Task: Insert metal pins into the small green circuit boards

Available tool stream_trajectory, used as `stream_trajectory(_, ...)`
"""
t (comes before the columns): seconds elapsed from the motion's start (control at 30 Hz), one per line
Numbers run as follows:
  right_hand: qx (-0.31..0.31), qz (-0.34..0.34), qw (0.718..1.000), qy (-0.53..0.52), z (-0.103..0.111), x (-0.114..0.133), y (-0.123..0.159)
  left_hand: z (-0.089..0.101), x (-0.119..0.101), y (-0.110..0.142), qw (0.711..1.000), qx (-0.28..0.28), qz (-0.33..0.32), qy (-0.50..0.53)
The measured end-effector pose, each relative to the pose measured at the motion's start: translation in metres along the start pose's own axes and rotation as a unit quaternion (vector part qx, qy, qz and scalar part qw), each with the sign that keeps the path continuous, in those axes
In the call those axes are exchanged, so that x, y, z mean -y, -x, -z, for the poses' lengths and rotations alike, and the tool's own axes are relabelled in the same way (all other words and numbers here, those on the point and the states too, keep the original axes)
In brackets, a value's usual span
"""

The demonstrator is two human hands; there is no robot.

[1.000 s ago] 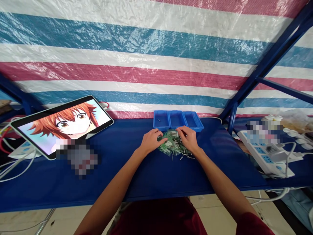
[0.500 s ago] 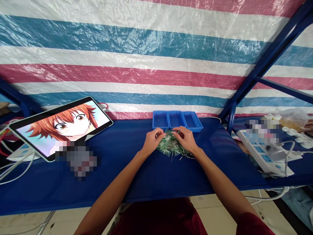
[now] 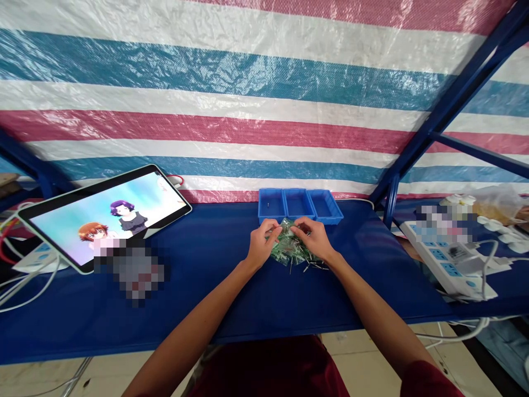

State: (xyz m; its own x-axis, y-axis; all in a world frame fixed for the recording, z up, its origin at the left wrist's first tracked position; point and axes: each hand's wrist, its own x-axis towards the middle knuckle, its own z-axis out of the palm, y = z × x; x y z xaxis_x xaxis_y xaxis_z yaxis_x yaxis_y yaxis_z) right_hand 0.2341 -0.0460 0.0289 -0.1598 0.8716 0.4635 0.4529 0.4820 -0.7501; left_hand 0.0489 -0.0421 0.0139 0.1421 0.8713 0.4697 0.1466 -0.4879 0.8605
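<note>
My left hand (image 3: 263,241) and my right hand (image 3: 313,237) face each other over a heap of small green and clear plastic packets (image 3: 289,251). Thin metal pins or screws lie among the packets and poke out at the near side. Thumb and fingers of both hands are pinched together at a shiny clear plastic bag (image 3: 286,225) on top of the heap. Its lower part blends into the pile. Just beyond my fingers stands a blue three-compartment tray (image 3: 299,216), with one small metal piece in its left compartment.
At the left, a tablet (image 3: 88,269) leans at an angle, playing a cartoon, with a blurred object before it. White cables and a power strip (image 3: 471,284) lie to the right. A blue metal frame (image 3: 413,149) and striped sheeting (image 3: 248,99) stand behind the blue tabletop (image 3: 185,298).
My left hand has shifted slightly to the right, closer to my right hand. The right hand has barely moved. The picture on the tablet is different.
</note>
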Motion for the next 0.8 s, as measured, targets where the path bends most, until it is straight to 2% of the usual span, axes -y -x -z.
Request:
stream_trajectory(0.17, -0.007, -0.003, 1.0, -0.029, -0.0028, -0.0028, 0.002, -0.0003, -0.0012, 0.0018, 1.0, 0.012, 0.007, -0.005)
stream_trajectory(0.3, 0.0, -0.001, 0.999, -0.048, -0.0011, -0.0032, 0.0041, -0.0029, 0.0003, 0.0017, 0.998, 0.002, 0.03, 0.058)
stream_trajectory(0.43, 0.034, 0.051, 0.996, -0.057, 0.0026, 0.0001, 0.0045, -0.0044, 0.0022, -0.0005, 0.994, -0.005, 0.054, 0.099)
stream_trajectory(0.53, 0.018, 0.085, 0.995, -0.044, 0.0025, 0.0022, 0.0032, -0.0024, 0.0014, -0.0018, 0.992, -0.006, 0.059, 0.111)
stream_trajectory(0.67, -0.024, 0.1, 0.995, 0.0, 0.0011, 0.0034, 0.0007, 0.0021, -0.002, -0.0022, 0.999, 0.029, 0.006, 0.039)
stream_trajectory(0.8, -0.036, 0.096, 0.995, 0.022, 0.0011, 0.0034, -0.0004, 0.0033, -0.0034, -0.0022, 0.996, 0.006, -0.075, -0.057)
